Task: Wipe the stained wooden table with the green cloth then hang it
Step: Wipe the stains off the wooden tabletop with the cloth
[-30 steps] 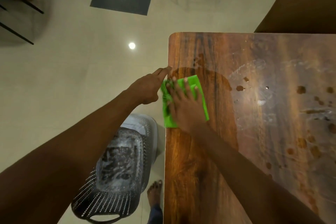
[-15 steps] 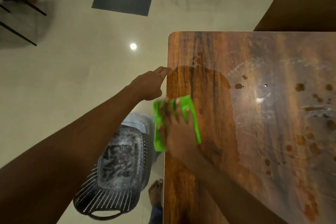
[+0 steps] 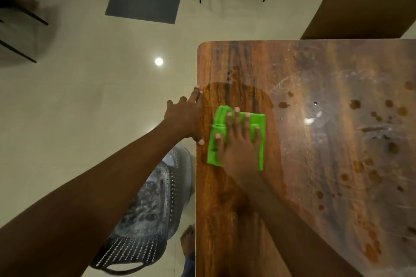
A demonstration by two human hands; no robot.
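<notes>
**Green cloth pressed flat near the table's left edge**

On the pale, glossy tiled floor (image 3: 78,96) at the far left lie a dark grey rectangular mat (image 3: 144,0) and the bright round reflection of a lamp. Lower down stands a dark plastic chair (image 3: 144,227), its back pierced with rows of small slots, its seat mottled with whitish marks; a bare foot (image 3: 187,240) shows just beside it. The left hand (image 3: 185,117) is released, fingers spread, resting against the left edge of the wooden table (image 3: 225,231) and gripping nothing. Just to its right, the green cloth (image 3: 236,137) lies on the tabletop, folded into a rough rectangle of bright lime fabric with a ridged fold along its left side. The right hand (image 3: 239,144) lies palm down on it, all 5 fingers splayed and pressing, not clenched. Around the cloth the wood is a warm brown with dark streaked grain and a darker, damp-looking patch. Farther right the surface turns shiny and hazy, with whitish smears and many round brown stains (image 3: 355,104) scattered toward the right edge.
</notes>
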